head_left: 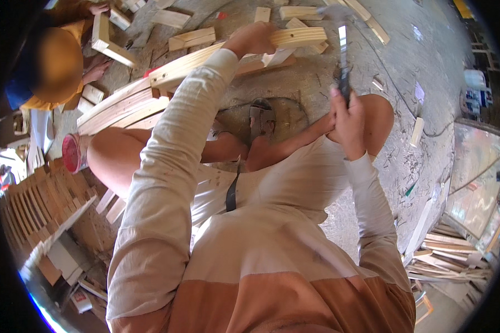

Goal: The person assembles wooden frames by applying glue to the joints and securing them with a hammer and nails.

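My left hand point(252, 39) is closed over a long pale wooden bar point(301, 37), close to its right end. The bar slants down to the left and meets a stack of boards point(119, 108) beside my left knee. In my right hand point(349, 119) is a hammer point(343, 53), gripped by its black handle. Its metal shaft points up and away from me, and the blurred head is above and to the right of the bar's end. The hammer and the bar are apart.
Short wood blocks point(191, 39) lie scattered on the concrete floor, among nails and wood chips. At the upper left, another person's hands point(97, 69) are near a wooden frame point(110, 47). A red bucket point(72, 152) stands by my left knee. Wood strips point(447, 252) are piled at lower right.
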